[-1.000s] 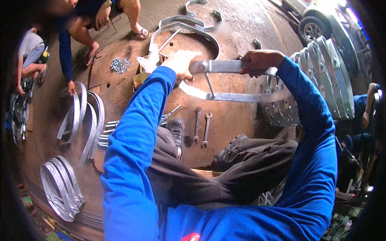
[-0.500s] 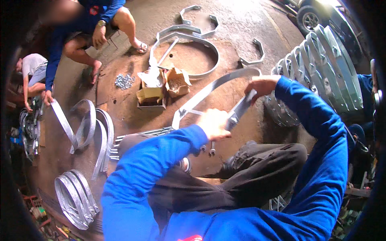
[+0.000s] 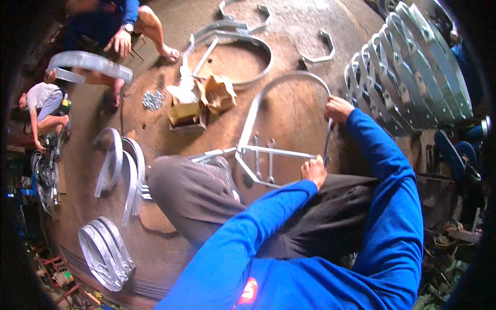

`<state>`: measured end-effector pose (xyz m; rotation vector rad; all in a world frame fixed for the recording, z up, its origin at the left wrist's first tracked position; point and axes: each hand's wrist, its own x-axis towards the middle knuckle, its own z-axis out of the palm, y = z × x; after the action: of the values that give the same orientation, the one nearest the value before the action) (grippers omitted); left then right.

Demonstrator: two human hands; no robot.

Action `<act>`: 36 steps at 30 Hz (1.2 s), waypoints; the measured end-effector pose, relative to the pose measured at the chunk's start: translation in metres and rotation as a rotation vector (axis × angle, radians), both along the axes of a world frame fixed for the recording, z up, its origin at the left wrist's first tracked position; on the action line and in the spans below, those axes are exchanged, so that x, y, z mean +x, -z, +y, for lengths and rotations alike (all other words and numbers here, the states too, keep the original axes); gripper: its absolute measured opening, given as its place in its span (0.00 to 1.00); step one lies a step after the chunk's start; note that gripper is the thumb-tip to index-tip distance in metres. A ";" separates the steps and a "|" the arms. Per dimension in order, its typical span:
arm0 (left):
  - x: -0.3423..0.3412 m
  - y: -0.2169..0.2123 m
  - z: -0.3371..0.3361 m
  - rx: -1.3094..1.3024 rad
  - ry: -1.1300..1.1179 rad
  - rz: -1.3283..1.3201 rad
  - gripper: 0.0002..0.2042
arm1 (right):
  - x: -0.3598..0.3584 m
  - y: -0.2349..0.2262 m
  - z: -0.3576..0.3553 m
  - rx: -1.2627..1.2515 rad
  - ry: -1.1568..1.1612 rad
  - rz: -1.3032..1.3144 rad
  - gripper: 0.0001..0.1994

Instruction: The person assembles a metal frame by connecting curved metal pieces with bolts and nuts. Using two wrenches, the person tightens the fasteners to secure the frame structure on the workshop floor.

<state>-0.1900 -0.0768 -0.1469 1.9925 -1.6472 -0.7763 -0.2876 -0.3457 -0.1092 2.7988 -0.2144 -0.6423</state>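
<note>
Both my hands hold a large galvanized metal band clamp (image 3: 250, 114), a rounded loop with an angular lower side and a straight rod (image 3: 281, 151) across it. My left hand (image 3: 314, 172) is closed on its lower right part, at the rod's right end. At the upper right side, my right hand (image 3: 338, 109) wraps round the band. The fingers of both hands are partly hidden. Inside the loop's outline, two wrenches (image 3: 271, 160) lie on the floor. Long bolts (image 3: 214, 154) lie beside my bent left knee.
Open cardboard boxes (image 3: 186, 114) stand ahead, beside a heap of nuts (image 3: 154, 100). Another band clamp (image 3: 269, 59) lies beyond. Stacked clamps (image 3: 413, 77) rise at right; curved strips (image 3: 106, 253) lie at left. A co-worker's hand (image 3: 50, 76) holds a curved strip (image 3: 93, 62). Another person crouches farther left.
My hands have swung the clamp round, so its loop now faces me more fully. My left hand has moved right. The co-worker has lifted a curved strip off the floor. The view has shifted.
</note>
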 end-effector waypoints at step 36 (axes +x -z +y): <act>0.467 -0.117 -0.006 -0.171 -0.039 0.220 0.14 | -0.048 0.035 0.192 1.087 1.091 -0.782 0.12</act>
<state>0.2769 -0.0824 -0.0301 1.7497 -1.4904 -0.7822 -0.3357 -0.1540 -0.1437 3.5611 -2.1967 0.4397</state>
